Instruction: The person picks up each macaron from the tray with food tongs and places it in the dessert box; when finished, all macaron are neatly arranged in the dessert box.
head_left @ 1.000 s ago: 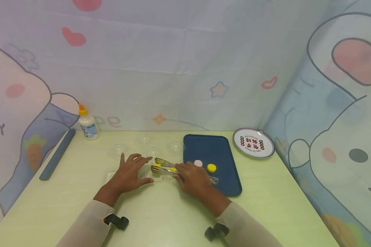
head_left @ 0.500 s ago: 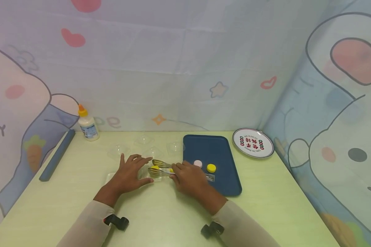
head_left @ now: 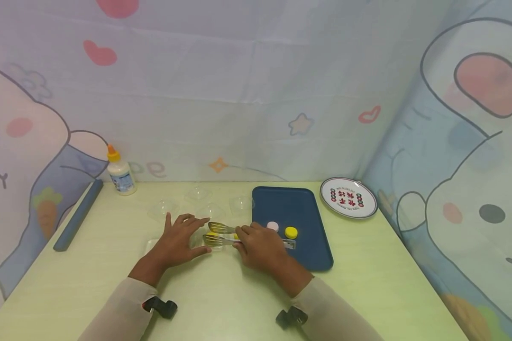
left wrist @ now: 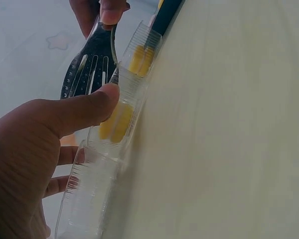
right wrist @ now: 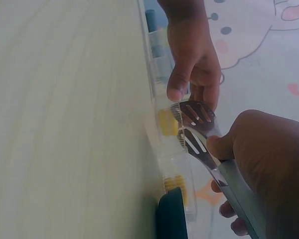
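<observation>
A clear plastic box point(left wrist: 92, 194) with a row of compartments lies on the table, holding two yellow macarons point(left wrist: 115, 122). My left hand point(head_left: 177, 244) spans it, thumb at the near rim and fingers along the far side. My right hand point(head_left: 260, 244) grips metal slotted tongs point(right wrist: 229, 186), which point left. Their slotted ends stand apart over the left macaron, close by my left thumb. The other yellow macaron point(right wrist: 177, 186) sits in a compartment nearer the tray, partly hidden in the head view by the right hand.
On the blue tray point(head_left: 283, 201) at right lie a pink macaron point(head_left: 272, 226) and a yellow one point(head_left: 291, 232). Several clear lids point(head_left: 197, 193) stand behind the box. A glue bottle point(head_left: 121, 176), a dark blue bar point(head_left: 78, 215) and a printed plate point(head_left: 349, 198) are farther out.
My right hand has shifted slightly left and toward me with the tongs, and the tong ends stand a little wider apart around the left macaron. My left hand has stayed put.
</observation>
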`<act>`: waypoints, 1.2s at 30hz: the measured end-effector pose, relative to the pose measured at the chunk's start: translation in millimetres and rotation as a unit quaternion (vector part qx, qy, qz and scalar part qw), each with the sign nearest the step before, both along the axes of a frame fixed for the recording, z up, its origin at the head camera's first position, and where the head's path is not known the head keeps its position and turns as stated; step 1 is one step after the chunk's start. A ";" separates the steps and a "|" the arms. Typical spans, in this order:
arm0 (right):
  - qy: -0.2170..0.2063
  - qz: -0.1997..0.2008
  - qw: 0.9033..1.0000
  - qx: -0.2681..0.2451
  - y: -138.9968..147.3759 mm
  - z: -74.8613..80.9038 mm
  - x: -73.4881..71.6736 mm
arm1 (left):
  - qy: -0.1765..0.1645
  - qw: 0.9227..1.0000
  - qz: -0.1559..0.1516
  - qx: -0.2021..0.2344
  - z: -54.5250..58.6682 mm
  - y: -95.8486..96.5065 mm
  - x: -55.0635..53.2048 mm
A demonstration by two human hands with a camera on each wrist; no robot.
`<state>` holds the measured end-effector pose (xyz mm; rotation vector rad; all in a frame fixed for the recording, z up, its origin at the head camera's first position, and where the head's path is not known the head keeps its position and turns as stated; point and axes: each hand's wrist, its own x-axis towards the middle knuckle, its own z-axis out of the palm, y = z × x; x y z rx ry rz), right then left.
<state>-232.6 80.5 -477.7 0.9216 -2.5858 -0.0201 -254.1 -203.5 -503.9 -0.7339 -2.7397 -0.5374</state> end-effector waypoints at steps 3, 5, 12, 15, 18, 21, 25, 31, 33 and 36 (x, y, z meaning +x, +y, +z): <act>-0.002 -0.001 1.000 -0.003 0.0 -0.3 0.6 | 0.001 1.000 -0.001 0.000 -0.3 -0.1 0.0; 0.001 0.000 1.000 -0.004 0.1 -0.7 0.9 | 0.000 1.000 -0.001 -0.002 -0.6 -0.4 0.1; 0.029 0.004 0.999 -0.022 2.5 -0.1 0.7 | -0.006 1.000 0.009 -0.015 5.1 -7.2 3.8; 0.037 -0.002 0.999 -0.033 7.1 0.1 0.2 | -0.011 1.000 0.021 -0.014 8.8 -15.2 6.5; 0.032 -0.012 0.998 -0.043 13.5 0.3 0.5 | -0.019 0.999 0.026 -0.012 11.3 -25.1 9.9; 0.032 -0.019 0.998 -0.050 20.1 0.1 0.4 | -0.026 0.999 0.030 -0.011 13.6 -35.4 13.7; 0.038 -0.019 0.997 -0.065 29.9 -2.5 -0.4 | -0.032 0.999 0.035 -0.009 14.4 -46.6 16.7; 0.028 -0.042 0.995 -0.082 48.0 -5.8 0.8 | -0.044 0.998 0.042 -0.003 11.5 -57.7 18.7; 0.023 -0.055 0.995 -0.084 55.3 -6.7 1.3 | -0.046 0.998 0.043 0.003 10.3 -59.7 19.4; 0.014 -0.069 0.994 -0.089 67.2 -8.4 2.5 | -0.047 0.998 0.043 0.012 8.6 -61.3 20.6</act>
